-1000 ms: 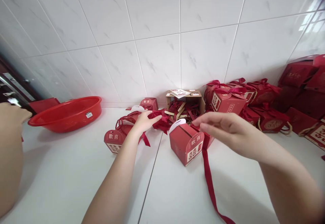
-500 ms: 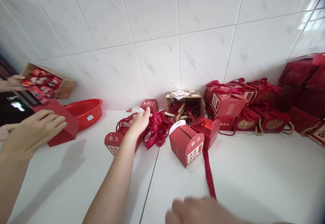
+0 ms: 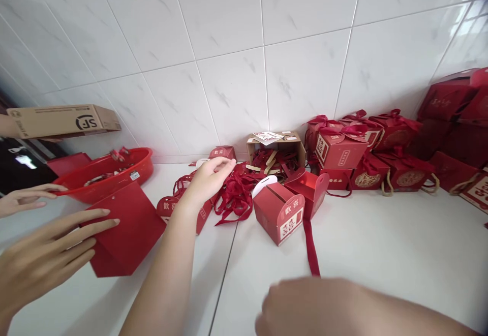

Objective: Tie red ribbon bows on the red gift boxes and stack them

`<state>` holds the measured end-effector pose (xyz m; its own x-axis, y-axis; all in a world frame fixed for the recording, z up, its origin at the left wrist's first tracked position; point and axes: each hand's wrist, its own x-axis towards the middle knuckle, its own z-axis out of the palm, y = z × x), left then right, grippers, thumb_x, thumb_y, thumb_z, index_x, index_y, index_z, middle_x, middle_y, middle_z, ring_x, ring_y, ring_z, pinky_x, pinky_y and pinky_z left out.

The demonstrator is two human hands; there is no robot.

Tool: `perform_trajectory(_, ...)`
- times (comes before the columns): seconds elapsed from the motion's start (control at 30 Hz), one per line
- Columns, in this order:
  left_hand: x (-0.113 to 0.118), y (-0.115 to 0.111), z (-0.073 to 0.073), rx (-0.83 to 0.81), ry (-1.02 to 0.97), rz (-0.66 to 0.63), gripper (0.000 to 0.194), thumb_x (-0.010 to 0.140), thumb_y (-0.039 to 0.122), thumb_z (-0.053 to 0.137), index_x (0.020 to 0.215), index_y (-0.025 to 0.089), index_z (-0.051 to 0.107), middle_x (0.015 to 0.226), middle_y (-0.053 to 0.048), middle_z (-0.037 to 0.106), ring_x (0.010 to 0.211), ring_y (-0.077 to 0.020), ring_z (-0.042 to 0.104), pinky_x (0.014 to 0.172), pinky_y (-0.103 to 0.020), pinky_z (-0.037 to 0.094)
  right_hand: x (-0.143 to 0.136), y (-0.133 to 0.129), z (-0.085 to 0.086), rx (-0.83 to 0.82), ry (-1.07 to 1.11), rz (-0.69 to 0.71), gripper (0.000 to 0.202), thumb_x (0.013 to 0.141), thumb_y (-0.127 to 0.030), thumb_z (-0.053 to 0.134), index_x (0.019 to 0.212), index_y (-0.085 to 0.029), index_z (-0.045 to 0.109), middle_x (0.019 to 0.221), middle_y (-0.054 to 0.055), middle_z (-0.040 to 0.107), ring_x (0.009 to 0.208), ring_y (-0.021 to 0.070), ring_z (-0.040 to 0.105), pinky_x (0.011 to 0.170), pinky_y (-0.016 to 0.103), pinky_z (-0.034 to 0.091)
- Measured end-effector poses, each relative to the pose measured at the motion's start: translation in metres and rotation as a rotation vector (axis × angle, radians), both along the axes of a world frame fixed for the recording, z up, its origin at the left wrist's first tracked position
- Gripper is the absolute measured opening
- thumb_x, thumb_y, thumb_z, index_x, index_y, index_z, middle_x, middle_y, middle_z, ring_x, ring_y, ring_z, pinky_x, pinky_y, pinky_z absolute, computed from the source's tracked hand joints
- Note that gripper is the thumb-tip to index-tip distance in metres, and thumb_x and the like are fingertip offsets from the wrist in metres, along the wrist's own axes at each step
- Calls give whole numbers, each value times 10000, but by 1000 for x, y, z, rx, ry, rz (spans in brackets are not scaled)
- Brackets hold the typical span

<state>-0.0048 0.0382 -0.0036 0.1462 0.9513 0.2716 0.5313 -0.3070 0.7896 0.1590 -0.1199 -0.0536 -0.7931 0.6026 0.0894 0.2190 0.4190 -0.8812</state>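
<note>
Half-curled, the left hand (image 3: 208,181) is by dark-red cloth ribbons (image 3: 234,196); I can't tell if it or the blurry right hand (image 3: 305,308) grips anything. Bow-topped red card boxes (image 3: 341,154) at their two o'clock look done; the white-flapped red card box (image 3: 273,211) at four isn't tied.

Left hand (image 3: 211,181) mid-frame, fingers together above tangled ribbons (image 3: 235,199); grip unclear. Right hand (image 3: 305,305) at bottom edge, right of centre, curled, blurred, near ribbon strip (image 3: 310,247). Two red boxes, closed one (image 3: 276,214) and open one (image 3: 315,193), side by side right of centre. Lower left: co-worker's hand (image 3: 57,254) on red carton (image 3: 131,229). Upper left: cardboard box (image 3: 57,121) above red basin (image 3: 144,167). Bow-tied boxes (image 3: 341,150) stacked right.
</note>
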Motion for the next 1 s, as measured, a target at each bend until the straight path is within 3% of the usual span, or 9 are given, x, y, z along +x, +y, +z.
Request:
perform_trajectory(0.1, 13, -1, -14, 110, 57, -260, 230, 813, 370, 590, 951, 201, 663, 1068, -57, 686, 1054, -229, 609, 944, -360, 474, 19, 18, 21, -34, 334, -126, 58, 877, -186, 570, 918, -160, 602, 983, 88, 669, 928, 172, 637, 837, 309, 513)
perform_trajectory(0.23, 35, -4, -39, 207, 198, -643, 298, 854, 267, 562, 1147, 244, 606, 1344, -64, 529, 1296, -224, 445, 1094, -389, 358, 52, 31, 47, -152, 884, -388, 77, 896, -165, 541, 923, -202, 603, 924, 44, 675, 864, 154, 652, 755, 280, 532)
perform_trajectory(0.3, 43, -7, -48, 193, 262, -691, 295, 899, 255, 504, 1180, 271, 590, 1420, -52, 448, 1326, -213, 413, 1100, -391, 355, 67, 32, 56, -157, 989, -496, 101, 873, -156, 540, 880, -214, 623, 854, 24, 645, 807, 141, 637, 724, 262, 532)
perform_trajectory(0.43, 48, -11, -52, 236, 417, -631, 299, 900, 218, 507, 1181, 274, 590, 1481, -45, 350, 1302, -222, 444, 1074, -388, 393, 91, 26, 69, -53, 1129, -760, 157, 806, -117, 507, 767, -201, 633, 702, 15, 519, 643, 95, 536, 590, 196, 482)
perform_trajectory(0.5, 48, -12, -50, 256, 478, -588, 314, 886, 220, 530, 1189, 279, 587, 1479, -46, 352, 1264, -239, 485, 1036, -397, 433, 99, 20, 73, 48, 1066, -859, 156, 808, -122, 523, 770, -213, 644, 681, 13, 494, 534, 74, 447, 484, 190, 403)
perform_trajectory(0.6, 48, -13, -48, 282, 566, -552, 274, 886, 239, 531, 1130, 296, 641, 1482, -33, 354, 1250, -268, 498, 1006, -423, 453, 105, 14, 72, 189, 733, -938, 60, 820, -192, 622, 846, -235, 654, 707, 12, 539, 495, 70, 403, 431, 205, 316)
perform_trajectory(0.8, 53, -21, -44, 274, 745, -477, 289, 888, 286, 522, 1129, 290, 682, 1519, -37, 316, 1308, -321, 408, 1005, -478, 441, 101, 38, 50, 65, -192, -762, 185, 846, -350, 596, 773, -180, 589, 618, -6, 548, 570, 108, 483, 487, 217, 367)
perform_trajectory(0.9, 55, -27, -41, 296, 814, -447, 327, 889, 240, 489, 1154, 296, 672, 1517, -26, 321, 1307, -340, 371, 969, -495, 461, 96, 55, 39, 10, -324, -768, 211, 850, -326, 567, 722, -161, 540, 662, 0, 587, 582, 99, 495, 503, 213, 377)
perform_trajectory(1.0, 56, -33, -38, 298, 851, -450, 372, 907, 209, 423, 1191, 293, 648, 1521, -30, 311, 1298, -338, 354, 953, -498, 465, 92, 62, 35, -24, -273, -744, 210, 861, -314, 553, 732, -150, 534, 710, 14, 611, 605, 95, 509, 509, 205, 377)
